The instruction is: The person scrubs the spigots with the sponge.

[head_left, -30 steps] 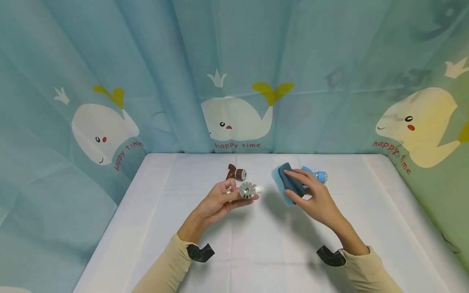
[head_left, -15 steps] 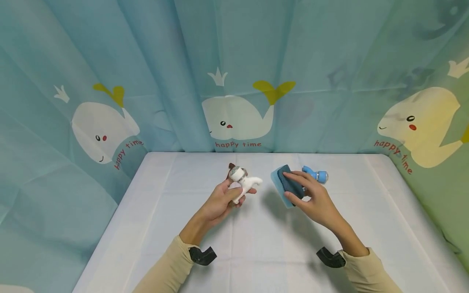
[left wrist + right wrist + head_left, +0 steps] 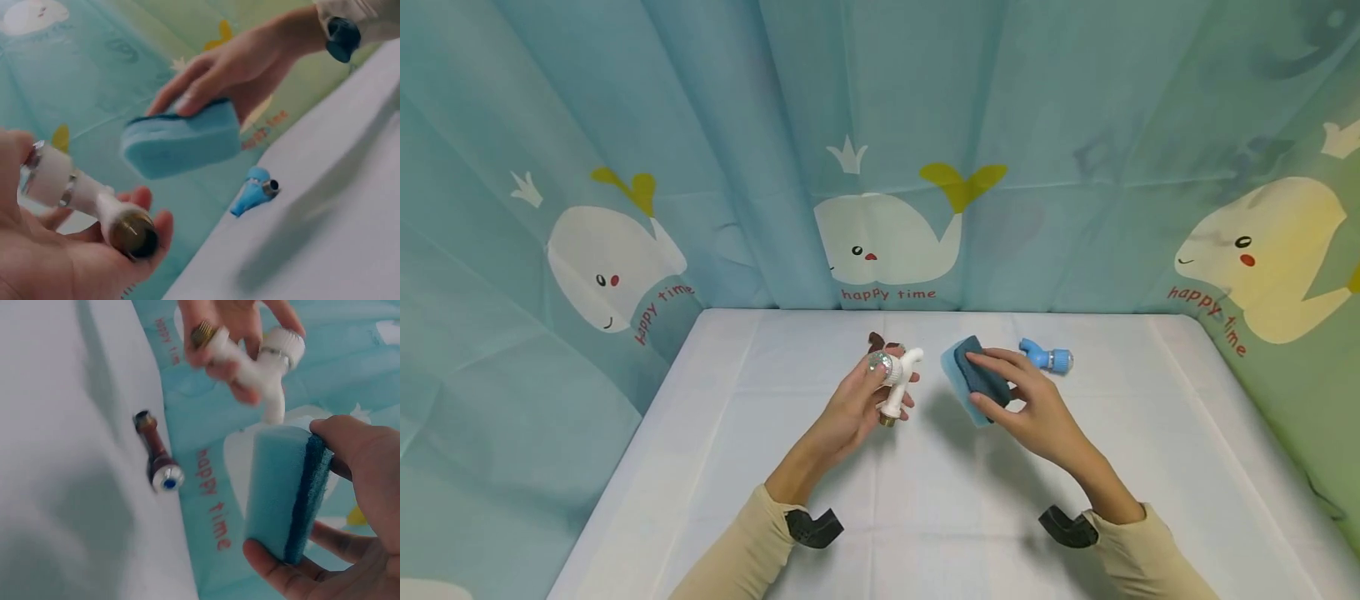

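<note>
In my left hand (image 3: 848, 407) I hold a white faucet (image 3: 897, 392) by its round knob, thumb on the knob and fingers beneath. Its brass threaded end (image 3: 134, 236) points toward the left wrist camera, and its curved spout faces right in the head view. My right hand (image 3: 1028, 408) pinches a sponge (image 3: 977, 382) between thumb and fingers, above the table. One side of the sponge is light blue foam (image 3: 275, 487); the other is a dark blue scouring layer (image 3: 306, 500). A small gap separates sponge and faucet.
A brown faucet (image 3: 156, 450) lies on the white table (image 3: 760, 467), partly hidden behind my left hand in the head view. Beyond my right hand lies a blue faucet (image 3: 1047, 357). A whale-print curtain (image 3: 730, 167) hangs at the table's back and sides.
My left hand has turned the white faucet, so its knob now sits to the left and its brass end points down. My right hand has brought the sponge slightly left, nearer the faucet.
</note>
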Available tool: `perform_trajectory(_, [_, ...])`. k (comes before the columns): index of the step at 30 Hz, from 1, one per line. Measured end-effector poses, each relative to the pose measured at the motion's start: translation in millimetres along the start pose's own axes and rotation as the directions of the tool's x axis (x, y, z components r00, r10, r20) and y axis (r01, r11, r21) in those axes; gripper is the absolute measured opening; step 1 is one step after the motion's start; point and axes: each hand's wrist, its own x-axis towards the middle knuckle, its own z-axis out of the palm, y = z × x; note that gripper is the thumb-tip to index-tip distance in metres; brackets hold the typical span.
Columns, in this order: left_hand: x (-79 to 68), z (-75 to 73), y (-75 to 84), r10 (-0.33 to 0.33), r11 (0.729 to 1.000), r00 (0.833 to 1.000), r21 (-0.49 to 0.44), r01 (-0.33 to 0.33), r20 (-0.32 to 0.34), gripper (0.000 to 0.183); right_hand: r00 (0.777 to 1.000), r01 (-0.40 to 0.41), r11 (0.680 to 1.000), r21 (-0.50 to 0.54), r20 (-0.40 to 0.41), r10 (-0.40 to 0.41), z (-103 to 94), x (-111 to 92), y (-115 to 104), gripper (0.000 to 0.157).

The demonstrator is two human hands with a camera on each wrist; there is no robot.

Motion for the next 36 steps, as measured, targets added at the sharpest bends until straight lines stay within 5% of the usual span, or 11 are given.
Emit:
perform_trajectory(5, [2.0,3.6,-0.6,-0.015,0.994,1.0,0.11,0.015,0.003,0.081,0.986,0.164,0.983,-0.079,0.015,-0.164,6.9,17,-18,0.057])
perform_trajectory(10, [0.5,2.3,0.3,-0.043,0.992,0.999,0.122,0.042,0.006,0.08,0.946,0.318,0.911,-0.261,0.023,-0.323,10.5,31,-18,0.056])
perform_trajectory(16, [4.1,-2.0,-2.3,-0.027,0.985,1.0,0.168,0.026,0.0,0.081,0.937,0.346,0.902,-0.258,0.052,-0.345,15.8,29,-15,0.056])
perform_trajectory(22, [15.7,2.0,-3.5,-0.043,0.976,0.999,0.211,0.049,-0.03,0.078,0.955,0.292,0.925,-0.242,0.019,-0.297,17.9,24,-8,0.065])
perform_trajectory(26, [30.2,10.5,-4.5,-0.045,0.946,0.998,0.319,0.056,-0.041,0.077,0.97,0.238,0.931,-0.277,0.022,-0.241,5.3,18,7,0.067])
perform_trajectory(29, [47.6,19.1,-8.4,-0.016,0.846,0.993,0.528,0.077,-0.119,0.076,0.994,0.09,0.967,-0.236,-0.031,-0.1,-12.8,12,25,0.068])
perform_trajectory(33, [80.6,32.4,-18.3,0.041,0.61,0.97,0.774,0.167,-0.242,0.083,0.99,-0.133,0.985,-0.107,-0.063,0.127,-40.0,-4,46,0.07])
perform_trajectory(36, [109.5,42.7,-30.2,0.06,0.473,0.955,0.851,0.229,-0.291,0.086,0.968,-0.248,0.966,-0.074,-0.053,0.245,-59.0,-19,57,0.068])
